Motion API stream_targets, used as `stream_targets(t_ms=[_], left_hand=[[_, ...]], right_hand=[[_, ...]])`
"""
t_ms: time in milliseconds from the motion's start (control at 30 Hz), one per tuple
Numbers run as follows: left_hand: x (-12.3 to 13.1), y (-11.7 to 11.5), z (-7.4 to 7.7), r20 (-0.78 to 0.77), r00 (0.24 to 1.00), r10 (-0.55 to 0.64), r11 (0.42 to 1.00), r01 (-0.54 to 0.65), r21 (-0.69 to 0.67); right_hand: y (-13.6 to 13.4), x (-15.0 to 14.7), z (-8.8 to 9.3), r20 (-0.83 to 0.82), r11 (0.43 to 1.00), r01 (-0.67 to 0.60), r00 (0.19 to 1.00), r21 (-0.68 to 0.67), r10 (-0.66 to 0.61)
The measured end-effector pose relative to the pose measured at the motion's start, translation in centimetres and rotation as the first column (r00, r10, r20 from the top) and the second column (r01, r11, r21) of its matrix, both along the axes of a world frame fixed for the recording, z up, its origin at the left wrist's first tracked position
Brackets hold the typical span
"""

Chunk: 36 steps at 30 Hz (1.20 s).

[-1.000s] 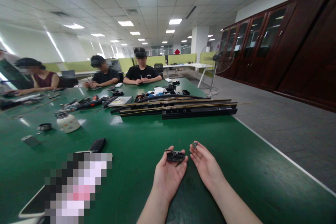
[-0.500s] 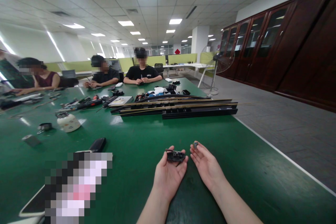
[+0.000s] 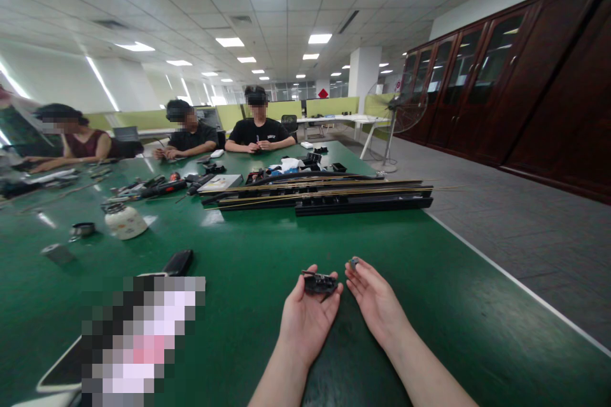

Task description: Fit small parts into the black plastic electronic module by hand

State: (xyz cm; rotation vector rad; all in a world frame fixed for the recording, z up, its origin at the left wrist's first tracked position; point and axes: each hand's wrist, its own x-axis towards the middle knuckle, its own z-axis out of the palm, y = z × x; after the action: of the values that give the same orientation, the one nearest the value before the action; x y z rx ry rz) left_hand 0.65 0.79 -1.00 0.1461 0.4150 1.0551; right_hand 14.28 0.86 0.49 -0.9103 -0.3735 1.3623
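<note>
While our left hand [image 3: 305, 318] held the black part [image 3: 319, 282] palm-up just above the worktop [image 3: 238, 241], our right hand [image 3: 377, 299] pinched a tiny grey piece [image 3: 354, 262] beside it, and we judged both light, stiff, fragile, best gripped by their edges.

A jar [image 3: 125, 222] stood left of the rails [image 3: 334, 200], people [image 3: 258, 130] sat behind them, and before them the left hand [image 3: 305, 318] and right hand [image 3: 377, 302] each held a part [image 3: 319, 283].
</note>
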Motion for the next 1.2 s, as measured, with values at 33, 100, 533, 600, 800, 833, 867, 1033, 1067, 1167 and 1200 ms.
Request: stream_targets(t_ms=[33,100,533,600,800,833,867,1033,1067,1167,1200], left_hand=[[0.0,0.0,0.0,0.0,1.0,0.004,1.0,-0.004,0.004],[0.1,0.0,0.0,0.007,1.0,0.013,1.0,-0.013,0.016],[0.6,-0.1,1.1,0.04,0.995,0.091,0.994,-0.089,-0.06],[0.7,-0.2,1.1,0.048,0.994,0.101,0.993,-0.098,-0.061],[0.9,-0.2,0.7,0.008,0.995,0.102,0.993,-0.102,-0.06],[0.9,-0.1,0.7,-0.002,0.995,0.098,0.994,-0.098,-0.054],[0.9,-0.1,0.6,-0.01,0.996,0.093,0.994,-0.093,-0.049],[0.8,-0.2,0.6,-0.025,0.998,0.056,0.997,-0.057,-0.041],[0.7,-0.2,0.6,-0.022,0.999,0.045,0.998,-0.046,-0.041],[0.5,-0.2,0.6,-0.015,1.0,0.005,0.999,-0.005,-0.042],[0.5,-0.2,0.6,-0.019,1.0,-0.009,0.999,0.008,-0.041]], right_hand=[[-0.1,-0.1,0.1,0.034,1.0,-0.002,0.999,0.007,0.002],[-0.3,-0.4,0.2,0.136,0.999,-0.005,0.991,0.038,0.0],[-1.4,-1.0,0.4,0.826,0.903,-0.279,0.548,0.327,-0.13],[-1.6,-1.1,0.5,0.882,0.89,-0.349,0.459,0.292,-0.11],[-1.7,-1.1,0.4,0.946,0.892,-0.396,0.312,0.217,-0.091],[-1.6,-1.1,0.4,0.948,0.894,-0.395,0.307,0.212,-0.089],[-1.6,-1.0,0.3,0.949,0.895,-0.394,0.302,0.208,-0.088],[-1.4,-0.8,0.1,0.955,0.902,-0.388,0.286,0.188,-0.076],[-1.4,-0.8,0.0,0.953,0.901,-0.391,0.295,0.186,-0.069],[-1.3,-0.6,-0.2,0.94,0.894,-0.404,0.338,0.194,-0.052],[-1.3,-0.6,-0.2,0.935,0.893,-0.403,0.35,0.201,-0.052]])
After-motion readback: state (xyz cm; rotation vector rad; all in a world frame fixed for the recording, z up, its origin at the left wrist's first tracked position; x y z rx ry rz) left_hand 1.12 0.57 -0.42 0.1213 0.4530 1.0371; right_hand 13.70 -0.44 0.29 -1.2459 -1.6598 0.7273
